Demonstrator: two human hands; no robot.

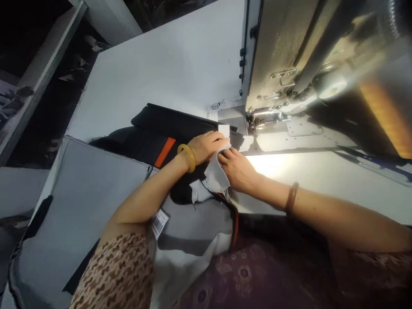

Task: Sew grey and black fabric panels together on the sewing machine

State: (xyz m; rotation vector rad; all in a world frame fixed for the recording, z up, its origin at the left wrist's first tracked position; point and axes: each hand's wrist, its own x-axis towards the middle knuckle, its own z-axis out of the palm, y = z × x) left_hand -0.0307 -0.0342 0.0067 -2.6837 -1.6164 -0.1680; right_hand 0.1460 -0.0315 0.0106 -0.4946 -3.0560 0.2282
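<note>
A dark and light grey garment with orange trim lies over the front edge of the white table and hangs toward my lap. My left hand, wearing a yellow bangle, presses its bent fingers on the garment beside a small white label. Close on its right, my right hand pinches the folded light grey edge of the same garment. The fingertips of both hands nearly meet. Just beyond them is the presser foot of a sewing machine, with the cloth apart from it.
The lit sewing machine fills the upper right. Scissors or a similar bladed tool lie at the right. A barcode tag hangs on the garment near my left forearm. More grey cloth spreads at the left over the white table.
</note>
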